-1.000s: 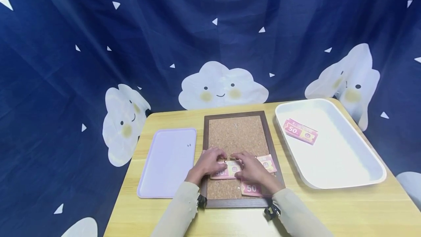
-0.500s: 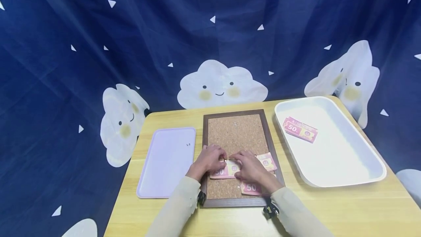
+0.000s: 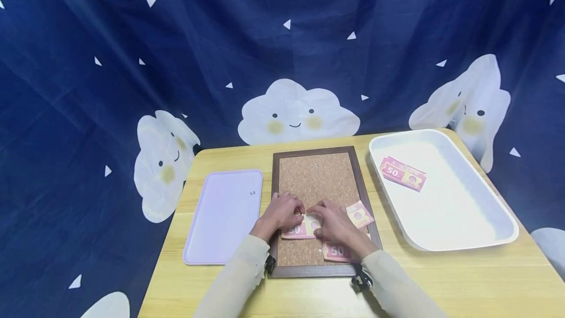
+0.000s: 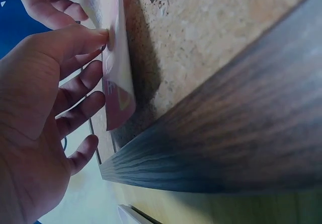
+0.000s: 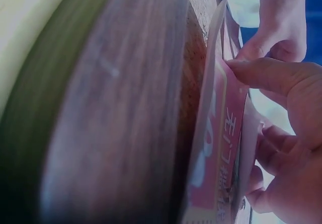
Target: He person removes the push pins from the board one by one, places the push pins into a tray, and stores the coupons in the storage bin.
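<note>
Three pink-and-yellow 50 coupons lie on the framed corkboard (image 3: 320, 175) in the head view. Over the left coupon (image 3: 304, 230), my left hand (image 3: 284, 210) has thumb and forefinger together at its upper edge, pinching a small pale-headed pin. My right hand (image 3: 334, 225) arches over the same coupon's right end, its thumb low and forefinger near the pin. Up close in the left wrist view, the coupon (image 4: 118, 78) bows away from the cork. Partly beneath the right hand are a tilted coupon (image 3: 359, 215) and a lower coupon (image 3: 336, 251).
At the left is a lilac tray (image 3: 220, 220) with a few tiny pins (image 3: 252, 193) on it. A deep white tray (image 3: 459, 210) stands at the right, holding a fanned pile of coupons (image 3: 403, 174). A cloud-patterned blue curtain (image 3: 220, 38) hangs behind the table.
The coupon at the right of the board has swung, its right end turning upward beside my right hand. Both hands keep nearly the same place.
</note>
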Available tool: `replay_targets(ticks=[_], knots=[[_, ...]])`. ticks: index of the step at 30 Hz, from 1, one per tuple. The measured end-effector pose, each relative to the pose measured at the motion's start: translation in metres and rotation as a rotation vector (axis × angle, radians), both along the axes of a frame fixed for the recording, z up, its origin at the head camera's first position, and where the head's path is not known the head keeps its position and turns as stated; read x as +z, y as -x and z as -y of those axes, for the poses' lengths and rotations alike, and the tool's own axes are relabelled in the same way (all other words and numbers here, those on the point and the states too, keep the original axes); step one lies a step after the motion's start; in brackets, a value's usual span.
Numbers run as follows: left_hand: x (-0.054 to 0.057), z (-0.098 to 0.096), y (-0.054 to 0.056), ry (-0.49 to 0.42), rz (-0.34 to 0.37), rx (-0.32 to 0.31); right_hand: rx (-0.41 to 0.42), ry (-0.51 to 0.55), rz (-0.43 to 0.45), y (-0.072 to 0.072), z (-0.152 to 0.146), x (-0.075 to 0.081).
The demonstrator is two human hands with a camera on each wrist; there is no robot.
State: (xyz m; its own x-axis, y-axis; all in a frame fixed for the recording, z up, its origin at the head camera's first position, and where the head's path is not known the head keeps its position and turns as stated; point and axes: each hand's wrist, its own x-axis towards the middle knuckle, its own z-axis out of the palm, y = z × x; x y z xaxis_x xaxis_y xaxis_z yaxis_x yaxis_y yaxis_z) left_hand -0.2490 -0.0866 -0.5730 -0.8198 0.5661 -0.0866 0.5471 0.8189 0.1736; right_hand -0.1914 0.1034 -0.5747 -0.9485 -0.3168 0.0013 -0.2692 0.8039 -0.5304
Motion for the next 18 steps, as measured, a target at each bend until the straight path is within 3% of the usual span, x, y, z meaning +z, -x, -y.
replay_targets(ticks=[6,18], knots=[[-0.0004,0.0023,-0.0002,0.003,-0.016,0.011,-0.011,0.006,0.047,0.0015,0.0008,0.0003],[-0.0024,0.0037,0.0018,-0.008,-0.081,-0.048,-0.008,0.023,-0.016,0.0038,0.0031,-0.0041]])
